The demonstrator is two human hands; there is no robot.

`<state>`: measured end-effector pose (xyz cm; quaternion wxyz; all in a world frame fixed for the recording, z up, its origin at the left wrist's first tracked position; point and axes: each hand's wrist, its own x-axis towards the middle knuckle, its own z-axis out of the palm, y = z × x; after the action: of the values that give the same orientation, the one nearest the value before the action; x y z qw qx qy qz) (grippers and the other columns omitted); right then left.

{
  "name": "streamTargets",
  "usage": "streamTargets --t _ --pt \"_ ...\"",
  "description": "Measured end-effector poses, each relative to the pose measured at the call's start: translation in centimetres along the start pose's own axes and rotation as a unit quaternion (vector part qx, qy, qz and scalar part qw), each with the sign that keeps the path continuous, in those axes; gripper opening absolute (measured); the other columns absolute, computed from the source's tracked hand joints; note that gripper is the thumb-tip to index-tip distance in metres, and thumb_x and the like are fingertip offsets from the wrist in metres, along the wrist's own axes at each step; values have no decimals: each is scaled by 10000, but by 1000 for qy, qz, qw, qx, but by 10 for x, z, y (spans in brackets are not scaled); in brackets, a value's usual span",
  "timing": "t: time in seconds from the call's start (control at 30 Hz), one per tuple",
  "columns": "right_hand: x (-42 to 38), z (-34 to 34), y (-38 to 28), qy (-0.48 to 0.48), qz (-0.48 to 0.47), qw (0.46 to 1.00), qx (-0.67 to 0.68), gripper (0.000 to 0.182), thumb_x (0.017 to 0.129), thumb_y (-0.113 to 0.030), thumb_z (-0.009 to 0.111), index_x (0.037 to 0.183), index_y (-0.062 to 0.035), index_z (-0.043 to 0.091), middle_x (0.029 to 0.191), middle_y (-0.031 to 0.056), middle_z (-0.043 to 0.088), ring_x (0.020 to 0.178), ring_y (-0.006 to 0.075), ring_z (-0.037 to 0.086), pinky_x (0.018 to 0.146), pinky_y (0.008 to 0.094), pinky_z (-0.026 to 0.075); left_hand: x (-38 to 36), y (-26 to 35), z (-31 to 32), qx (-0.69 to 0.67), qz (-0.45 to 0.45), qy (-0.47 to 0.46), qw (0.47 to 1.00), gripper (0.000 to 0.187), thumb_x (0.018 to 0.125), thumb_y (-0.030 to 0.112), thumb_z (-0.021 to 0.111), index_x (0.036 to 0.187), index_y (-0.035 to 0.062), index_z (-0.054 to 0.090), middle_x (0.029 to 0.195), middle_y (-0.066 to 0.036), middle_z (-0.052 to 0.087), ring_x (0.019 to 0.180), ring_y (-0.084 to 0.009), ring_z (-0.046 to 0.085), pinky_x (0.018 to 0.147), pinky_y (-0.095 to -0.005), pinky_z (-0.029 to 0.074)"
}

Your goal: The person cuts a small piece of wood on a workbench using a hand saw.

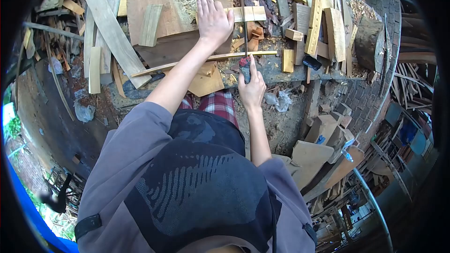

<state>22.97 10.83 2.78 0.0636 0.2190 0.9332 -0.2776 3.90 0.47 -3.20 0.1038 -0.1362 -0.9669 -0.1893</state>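
Wooden piece: a short, pale, squared length (253, 14), lying crosswise near the far side of the work area, with the left hand on its left part and a saw across it.
Left hand: palm down and flat (213, 21), fingers extended and close together, thumb slightly apart, at the piece's left part.
Right hand: wrapped around the handle of the thin-bladed saw (244, 33), index finger stretched forward along it (252, 86).
Progress: the blade crosses the piece toward its right end, with wood showing on both sides; the parting looks unfinished, though the cut's depth cannot be told.
Nearest strip: long, thin and slightly curved (225, 56), lying between the piece and the person.
Desk: dark and worn (272, 71), littered with chips, offcuts, long boards (112, 33), a yellow block with a row of holes (313, 26) and a small black object (311, 62).
Room: cluttered workshop; plastic (282, 100) on the dirt floor, leaning boards (311, 159) at right, brick-like paving (370, 96), and more timber stacked beyond.
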Motion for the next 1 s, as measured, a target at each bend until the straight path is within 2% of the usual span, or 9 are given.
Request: streamTargets --t 0.07,0.17,0.23,0.37,0.4,0.5,0.6,0.8,1.0 --pt "2 13 1 56 -17 997 40 639 803 -157 646 1405 -143 431 910 201 608 821 390 622 734 472 504 8 -8 1 -1 4 -8 1000 507 909 342 483 1080 -136 482 1436 -388 263 1376 -482 232 1156 -519 152" --pt "6 15 -1 86 -15 995 39 588 812 -161 643 1369 -115 459 904 194 606 833 388 622 745 467 502 14 -18 2 2 26 -18 1000 560 903 359 459 1119 -157 474 1443 -396 241 1391 -487 189 1165 -519 112" --pt "8 13 -2 80 7 995 55 536 804 -167 638 1315 -97 490 963 218 627 882 401 623 770 478 496 19 -19 1 11 32 -22 999 565 895 360 457 1123 -156 475 1443 -397 240 1396 -486 175 1168 -517 93" --pt "13 18 0 44 35 995 80 494 792 -168 629 1260 -69 503 1013 251 641 914 422 625 791 491 490 35 -12 2 58 -22 -76 995 558 883 353 473 1167 -127 468 1479 -387 163 1427 -464 96 1175 -501 70" --pt "15 18 -1 25 46 995 82 486 789 -167 626 1248 -63 502 1018 257 644 916 428 626 794 494 489 39 -13 5 41 -47 -102 993 712 846 360 449 1312 -171 367 1497 -375 125 1429 -443 126 1186 -455 65" --pt "23 13 -7 -30 68 995 71 512 793 -160 611 1274 -65 464 952 262 653 882 437 630 787 501 489 42 -14 17 -48 -130 -71 988 753 836 334 441 1396 -140 273 1502 -368 122 1434 -430 124 1189 -441 57" --pt "32 22 -8 -39 49 995 71 517 806 -173 608 1282 -80 430 886 255 658 825 444 635 744 520 491 39 -4 19 1 -148 -35 988 772 827 285 436 1446 -104 189 1494 -357 177 1433 -413 156 1191 -416 81" --pt "33 13 -27 -31 56 998 15 427 838 -217 611 1205 -81 441 813 242 655 749 437 641 670 539 495 45 1 22 23 -94 -1 995 776 800 264 434 1455 -83 206 1481 -353 224 1424 -416 187 1189 -426 83" --pt "18 1 -32 -69 72 995 6 477 841 -190 603 1257 -76 398 793 265 642 735 457 631 659 542 495 46 1 24 31 -99 -3 995 753 804 265 428 1444 -85 239 1471 -357 245 1420 -414 199 1188 -438 74"
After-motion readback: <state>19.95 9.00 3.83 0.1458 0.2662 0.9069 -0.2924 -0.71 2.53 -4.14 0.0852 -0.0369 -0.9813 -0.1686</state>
